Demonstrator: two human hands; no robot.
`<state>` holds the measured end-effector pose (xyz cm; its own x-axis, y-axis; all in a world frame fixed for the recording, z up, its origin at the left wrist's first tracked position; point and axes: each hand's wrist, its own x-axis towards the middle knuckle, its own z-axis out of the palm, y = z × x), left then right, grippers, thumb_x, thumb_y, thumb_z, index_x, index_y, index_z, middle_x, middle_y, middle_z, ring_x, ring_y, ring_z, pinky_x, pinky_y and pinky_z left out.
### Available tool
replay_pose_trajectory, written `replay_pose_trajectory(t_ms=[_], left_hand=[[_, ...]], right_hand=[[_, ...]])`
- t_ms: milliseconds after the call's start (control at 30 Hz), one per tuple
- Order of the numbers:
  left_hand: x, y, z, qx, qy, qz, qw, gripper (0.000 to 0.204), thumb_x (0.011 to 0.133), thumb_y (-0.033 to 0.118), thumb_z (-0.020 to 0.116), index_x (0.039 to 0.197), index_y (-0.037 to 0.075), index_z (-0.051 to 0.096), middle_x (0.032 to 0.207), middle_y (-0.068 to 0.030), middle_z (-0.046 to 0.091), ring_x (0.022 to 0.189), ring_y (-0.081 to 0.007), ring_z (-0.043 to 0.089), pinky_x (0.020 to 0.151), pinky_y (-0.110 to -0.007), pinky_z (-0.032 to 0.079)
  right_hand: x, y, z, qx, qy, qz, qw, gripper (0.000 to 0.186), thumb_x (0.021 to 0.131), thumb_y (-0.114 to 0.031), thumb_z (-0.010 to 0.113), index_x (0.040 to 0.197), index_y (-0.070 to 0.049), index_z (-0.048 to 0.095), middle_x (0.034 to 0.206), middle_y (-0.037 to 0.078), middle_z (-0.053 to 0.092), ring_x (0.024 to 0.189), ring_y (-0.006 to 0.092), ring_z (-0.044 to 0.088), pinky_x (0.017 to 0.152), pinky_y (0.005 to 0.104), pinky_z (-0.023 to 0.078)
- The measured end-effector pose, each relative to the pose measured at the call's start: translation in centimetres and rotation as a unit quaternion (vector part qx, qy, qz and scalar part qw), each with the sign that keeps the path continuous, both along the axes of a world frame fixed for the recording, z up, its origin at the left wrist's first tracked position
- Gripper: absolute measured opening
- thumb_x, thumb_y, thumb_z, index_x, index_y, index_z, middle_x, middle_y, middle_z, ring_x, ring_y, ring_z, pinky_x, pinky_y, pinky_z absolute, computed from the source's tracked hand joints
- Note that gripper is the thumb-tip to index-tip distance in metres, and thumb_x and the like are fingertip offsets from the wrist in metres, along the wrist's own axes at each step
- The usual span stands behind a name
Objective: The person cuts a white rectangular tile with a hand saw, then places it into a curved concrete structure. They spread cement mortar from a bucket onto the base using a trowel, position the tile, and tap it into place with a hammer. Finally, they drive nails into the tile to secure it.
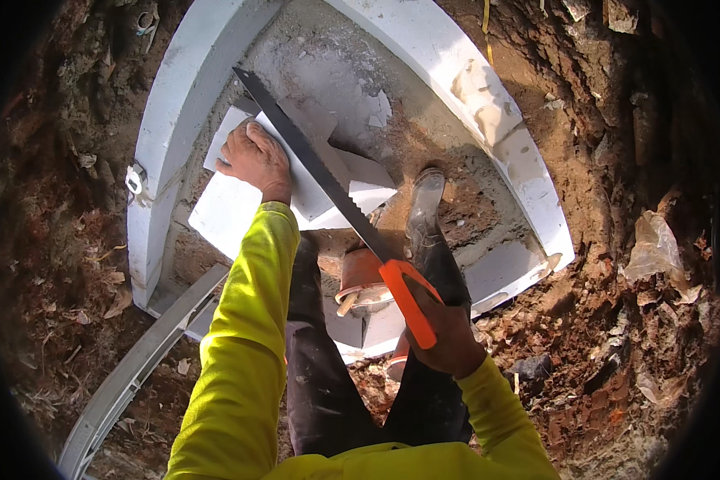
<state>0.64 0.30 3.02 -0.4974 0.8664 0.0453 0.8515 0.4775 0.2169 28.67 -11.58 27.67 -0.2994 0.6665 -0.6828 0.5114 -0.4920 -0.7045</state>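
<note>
My right hand (452, 332) is wrapped round the orange handle of a hand saw (322, 166). Its long dark toothed blade slants up and to the left, along the right side of a white block (306, 184). Curled over that block's upper part, my left hand (256, 160) holds it steady close beside the blade. The block rests on other pale blocks; a broad white block (226, 212) shows below my left wrist. Whether the teeth touch the block I cannot tell.
A low white block wall (168, 104) curves round me, with reddish soil (616, 336) outside it. An orange-brown bucket (362, 270) stands between my legs, near my dark boot (426, 208). A long metal bar (140, 368) leans at lower left. A small white-and-grey object (136, 181) hangs on the left wall.
</note>
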Motion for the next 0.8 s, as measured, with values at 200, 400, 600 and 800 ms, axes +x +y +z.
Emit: replay_pose_trajectory(t_ms=[200,400,600,800], left_hand=[[1.1,1.2,-0.4,0.019,-0.006,-0.011,1.0,0.03,0.099,0.029,0.045,0.103,0.013,0.07,0.104,-0.0052,0.067,0.109,-0.0286,0.056,0.11,-0.063,0.019],[-0.1,0.9,0.1,0.005,0.004,0.002,1.0,0.031,0.099,0.029,0.044,0.104,0.013,0.07,0.104,-0.0056,0.066,0.109,-0.0289,0.055,0.11,-0.063,0.019],[0.5,-0.1,-0.1,0.004,0.0,-0.012,1.0,0.032,0.099,0.029,0.044,0.103,0.013,0.071,0.104,-0.0058,0.067,0.107,-0.0291,0.056,0.109,-0.063,0.02],[0.5,1.1,-0.2,0.015,0.001,-0.003,1.0,0.032,0.098,0.029,0.044,0.102,0.012,0.071,0.104,-0.0054,0.067,0.107,-0.0291,0.056,0.109,-0.063,0.02]], right_hand=[[-2.5,2.7,-6.8,0.144,0.038,-0.019,0.989,0.061,0.079,-0.003,0.067,0.138,-0.003,0.05,0.099,0.018,0.068,0.088,0.0386,0.068,0.074,0.0431,0.056],[0.1,-1.8,-0.9,0.097,0.009,-0.029,0.995,0.064,0.079,-0.003,0.066,0.14,-0.004,0.049,0.099,0.019,0.068,0.081,0.0381,0.068,0.069,0.0441,0.056],[-2.5,1.0,-4.2,0.037,-0.003,-0.021,0.999,0.056,0.08,-0.001,0.064,0.135,-0.002,0.053,0.088,0.021,0.066,0.073,0.0396,0.066,0.064,0.0409,0.055],[-1.6,-0.3,-3.3,0.004,-0.013,-0.042,0.999,0.058,0.081,0.0,0.062,0.139,-0.001,0.052,0.101,0.023,0.067,0.083,0.0388,0.069,0.072,0.0393,0.057]])
